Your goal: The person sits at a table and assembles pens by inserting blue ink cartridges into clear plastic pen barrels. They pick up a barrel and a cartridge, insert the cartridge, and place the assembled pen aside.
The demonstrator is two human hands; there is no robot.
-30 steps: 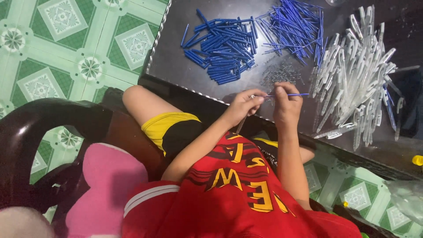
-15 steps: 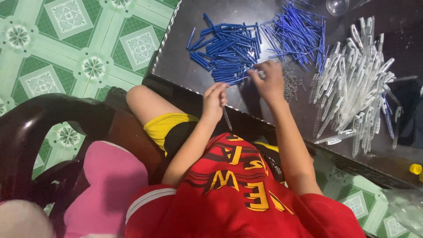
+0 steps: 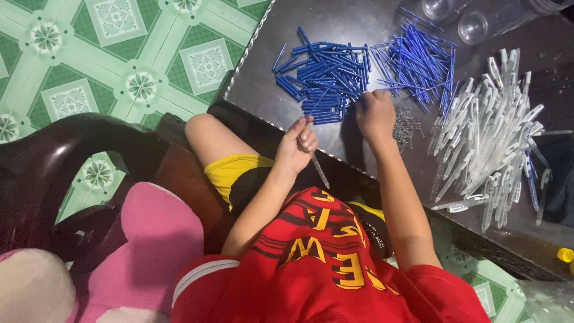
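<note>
Left hand (image 3: 297, 145) closed around a thin clear pen barrel (image 3: 319, 170), gripped near its upper end. Long axis running diagonally, free end pointing down and to the right in the head view, toward the red shirt (image 3: 323, 269), crossing the near edge of the dark worktop (image 3: 359, 30). Barrel hanging just below the fist, over the lap rather than over the worktop surface.

Right hand (image 3: 375, 112) resting on the worktop, fingers curled down at the right edge of the pile of blue caps (image 3: 323, 78), touching it; whether anything is pinched cannot be told. Well clear of the held barrel, which sits to its lower left.

Blue caps heaped mostly lengthwise left to right. Just beside, further right, a looser pile of thin blue refills (image 3: 418, 63), fanned at many angles. Between right hand and clear parts, a small scatter of tiny metal springs (image 3: 406, 122). At far right, a large heap of clear pen barrels (image 3: 490, 131), mostly upright in the frame, a few blue ones mixed in.

At the top edge, two clear plastic jars (image 3: 475, 24), lying with mouths toward the camera; contents not discernible. Green patterned floor tiles (image 3: 119, 60) at left, dark chair (image 3: 54, 161) and pink cushion (image 3: 143, 239) below.
</note>
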